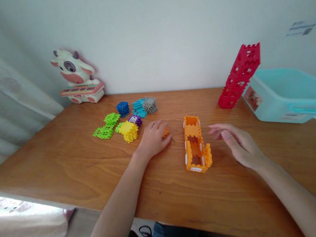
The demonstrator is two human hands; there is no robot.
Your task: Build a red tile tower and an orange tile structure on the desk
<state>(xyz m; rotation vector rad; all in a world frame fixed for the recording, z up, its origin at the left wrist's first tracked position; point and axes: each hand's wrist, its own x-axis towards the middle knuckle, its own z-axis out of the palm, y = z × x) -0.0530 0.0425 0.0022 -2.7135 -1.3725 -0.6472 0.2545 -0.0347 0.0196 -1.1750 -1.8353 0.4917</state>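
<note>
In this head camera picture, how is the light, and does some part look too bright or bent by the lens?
In the head view, the pale cloth at lower left is overexposed with glare; the wooden table has a soft sheen and its edges look bowed by wide-angle distortion; shadows stay faint, even near the red block tower; small details look slightly soft.

Two hands (152, 139) (238, 145), two block towers (195, 144) (240, 74), one bin (290, 92)
</note>
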